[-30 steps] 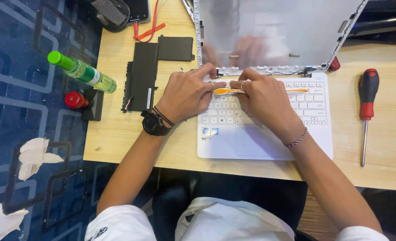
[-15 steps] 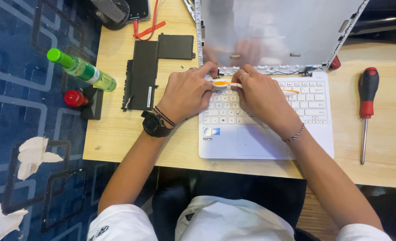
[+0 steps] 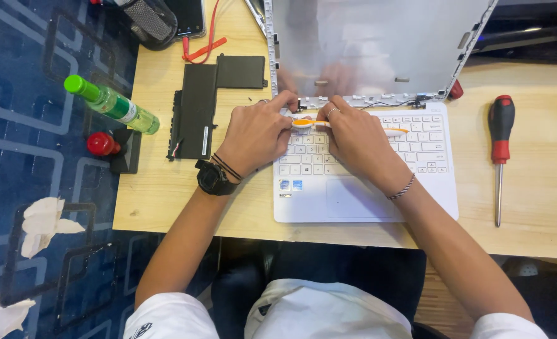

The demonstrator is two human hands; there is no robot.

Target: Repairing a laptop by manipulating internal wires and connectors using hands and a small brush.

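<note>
Toothbrush (image 3: 344, 127) (orange-white) pinched by both hands over laptop (image 3: 366, 188) keyboard.

A light wooden table (image 3: 529, 232) is standing on a dark blue carpet (image 3: 33, 94) that is showing a pale geometric line pattern. Crumpled white paper scraps (image 3: 43, 223) are lying on the carpet left of the table, another at the bottom-left corner. Even light is falling across the tabletop, casting soft shadows.
</note>
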